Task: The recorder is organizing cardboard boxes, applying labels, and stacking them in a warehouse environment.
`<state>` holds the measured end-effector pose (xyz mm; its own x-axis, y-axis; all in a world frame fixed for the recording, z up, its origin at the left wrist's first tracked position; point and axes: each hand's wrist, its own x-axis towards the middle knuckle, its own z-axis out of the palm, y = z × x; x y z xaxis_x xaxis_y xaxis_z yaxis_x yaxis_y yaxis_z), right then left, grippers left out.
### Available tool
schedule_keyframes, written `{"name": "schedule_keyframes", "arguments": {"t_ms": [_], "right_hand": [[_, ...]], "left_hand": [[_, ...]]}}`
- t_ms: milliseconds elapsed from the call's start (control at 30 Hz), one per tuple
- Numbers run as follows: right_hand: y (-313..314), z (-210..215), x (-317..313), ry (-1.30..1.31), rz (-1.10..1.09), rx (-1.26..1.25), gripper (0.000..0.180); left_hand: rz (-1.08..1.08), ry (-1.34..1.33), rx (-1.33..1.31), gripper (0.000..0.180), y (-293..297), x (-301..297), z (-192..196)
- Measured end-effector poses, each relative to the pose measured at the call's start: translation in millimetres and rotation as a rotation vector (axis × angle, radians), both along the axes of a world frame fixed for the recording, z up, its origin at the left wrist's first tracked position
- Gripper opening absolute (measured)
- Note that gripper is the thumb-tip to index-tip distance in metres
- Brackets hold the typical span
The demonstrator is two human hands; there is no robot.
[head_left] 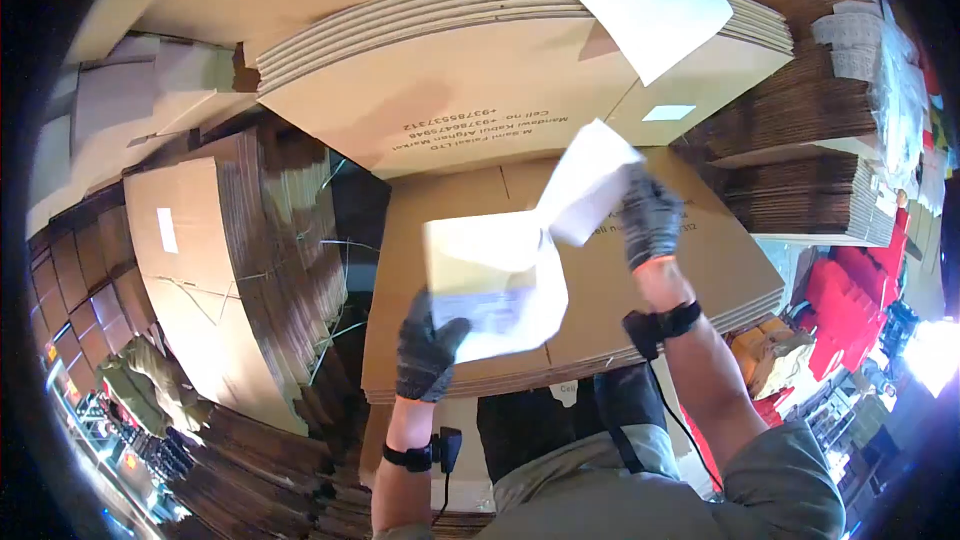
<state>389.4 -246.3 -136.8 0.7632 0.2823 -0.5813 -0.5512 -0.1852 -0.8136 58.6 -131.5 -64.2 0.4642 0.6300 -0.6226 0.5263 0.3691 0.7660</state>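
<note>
I see my gloved left hand (428, 350) pinching the near corner of a thin white paper sheet (495, 280), my gloved right hand (650, 220) closed on its peeling far flap, above the flat brown cardboard stack (660, 310). I judge it light, floppy, tearable: grip edges.

The person is wearing a grey knit glove on the left hand (428, 352) and a matching one, with an orange cuff edge, on the right hand (650, 220). A black strap (408, 457) is circling the left wrist, carrying a small black box with a thin black cable hanging toward the near edge. A black band (662, 325) with a similar box is sitting on the right wrist, its cable trailing along the bare forearm. Short grey-green sleeves (790, 480) are covering the upper arms.
</note>
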Motion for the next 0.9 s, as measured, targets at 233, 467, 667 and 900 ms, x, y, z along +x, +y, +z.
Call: {"name": "schedule_keyframes", "arguments": {"t_ms": [233,467,667,900], "right_hand": [[31,28,-111,-0.615,0.471,0.101,0.032],[46,15,-176,-0.966,1.063,0.256,0.062],[61,22,-175,-0.330,0.816,0.328,0.102],[107,-18,-166,-0.066,1.404,-0.255,0.010]], "left_hand": [[-0.274,0.093,0.483,0.049,-10,-40,-14],[0.927,-0.231,-0.396,0.032,-3,-4,-15],[0.629,0.040,-0.037,0.021,10,-41,-31],[0.020,0.373,0.179,0.038,26,-86,-35]]}}
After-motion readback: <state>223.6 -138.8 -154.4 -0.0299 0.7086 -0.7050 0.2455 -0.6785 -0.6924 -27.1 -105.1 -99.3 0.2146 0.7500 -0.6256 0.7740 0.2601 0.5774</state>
